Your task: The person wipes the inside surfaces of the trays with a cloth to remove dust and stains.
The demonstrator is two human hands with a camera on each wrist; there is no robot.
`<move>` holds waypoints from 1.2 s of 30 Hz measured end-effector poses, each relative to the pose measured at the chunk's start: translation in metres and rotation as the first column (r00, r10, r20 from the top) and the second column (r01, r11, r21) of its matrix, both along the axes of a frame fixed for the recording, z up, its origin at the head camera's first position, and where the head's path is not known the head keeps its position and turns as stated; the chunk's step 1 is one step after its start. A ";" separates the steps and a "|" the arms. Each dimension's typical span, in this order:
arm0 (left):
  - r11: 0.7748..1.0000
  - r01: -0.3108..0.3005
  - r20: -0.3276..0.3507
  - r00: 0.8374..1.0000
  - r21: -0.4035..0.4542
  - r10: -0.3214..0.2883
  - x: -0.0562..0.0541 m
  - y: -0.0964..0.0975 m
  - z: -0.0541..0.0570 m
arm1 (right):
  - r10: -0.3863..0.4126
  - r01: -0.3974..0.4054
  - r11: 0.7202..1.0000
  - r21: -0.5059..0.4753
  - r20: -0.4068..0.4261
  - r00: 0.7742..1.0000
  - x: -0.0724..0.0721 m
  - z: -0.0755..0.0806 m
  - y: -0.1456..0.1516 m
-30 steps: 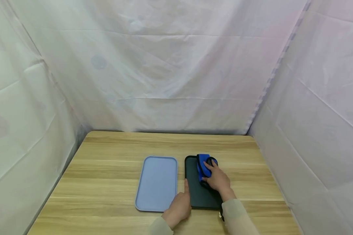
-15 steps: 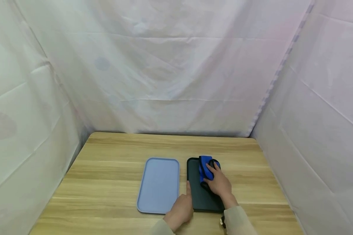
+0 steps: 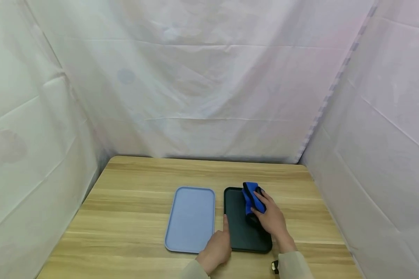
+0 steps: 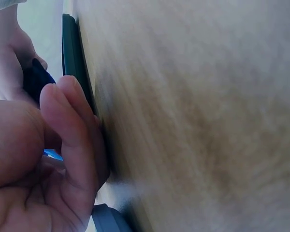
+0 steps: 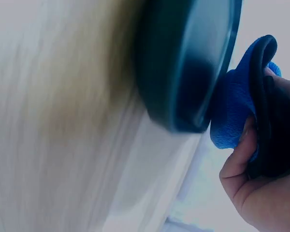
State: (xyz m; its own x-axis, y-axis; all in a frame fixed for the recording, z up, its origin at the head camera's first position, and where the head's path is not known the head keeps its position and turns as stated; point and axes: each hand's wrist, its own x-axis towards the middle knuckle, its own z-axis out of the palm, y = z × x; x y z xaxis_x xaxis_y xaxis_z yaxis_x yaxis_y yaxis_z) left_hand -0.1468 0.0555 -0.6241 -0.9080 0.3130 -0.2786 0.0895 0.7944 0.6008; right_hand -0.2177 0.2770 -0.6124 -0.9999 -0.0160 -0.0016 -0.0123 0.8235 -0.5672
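A blue cloth with black edging is bunched in my right hand, thumb on one side and fingers on the other. It lies over the far right part of a dark green tray, overlapping its far rim. The right wrist view shows the cloth against the tray's rim. My left hand touches the tray's left rim with a straight index finger, while its other fingers bend loosely. In the left wrist view, the left hand has bent fingers with nothing between them.
A light blue tray lies left of the dark one, a narrow gap between them. Both are on a wood-grain table. Pale curtains enclose the back and sides. A small black item shows beside the right sleeve.
My right hand has moved the cloth to the right and slightly away, toward the dark tray's far right corner. The left hand keeps its place at the left rim; the head view has shifted slightly.
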 end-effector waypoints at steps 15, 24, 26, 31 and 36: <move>1.000 -0.005 -0.010 1.000 0.025 0.005 0.002 0.000 -0.001 | -0.011 0.011 1.000 0.002 -0.067 0.998 0.003 0.009 0.043; 1.000 -0.001 -0.009 1.000 0.021 0.001 0.001 0.000 -0.001 | 0.001 -0.001 1.000 0.028 -0.030 1.000 0.005 0.011 0.072; 1.000 0.002 -0.008 1.000 0.017 -0.002 0.001 0.000 -0.001 | 0.008 -0.008 0.998 0.055 -0.012 1.000 0.005 0.010 0.079; 1.000 0.003 -0.001 1.000 0.012 -0.003 0.001 0.000 0.001 | 0.020 -0.024 0.991 0.130 0.027 0.999 0.005 0.006 0.090; 1.000 -0.004 -0.014 1.000 0.010 0.004 0.002 0.000 0.001 | -0.026 0.011 0.967 0.253 0.060 0.998 0.009 0.002 0.091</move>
State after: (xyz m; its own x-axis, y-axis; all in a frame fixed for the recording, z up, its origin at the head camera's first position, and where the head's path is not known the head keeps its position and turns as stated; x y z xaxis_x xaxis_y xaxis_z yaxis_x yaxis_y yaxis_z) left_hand -0.1448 0.0558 -0.6234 -0.9129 0.3123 -0.2628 0.0951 0.7890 0.6070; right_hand -0.2091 0.3679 -0.6108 -0.9978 0.0114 -0.0652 0.0330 0.9397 -0.3403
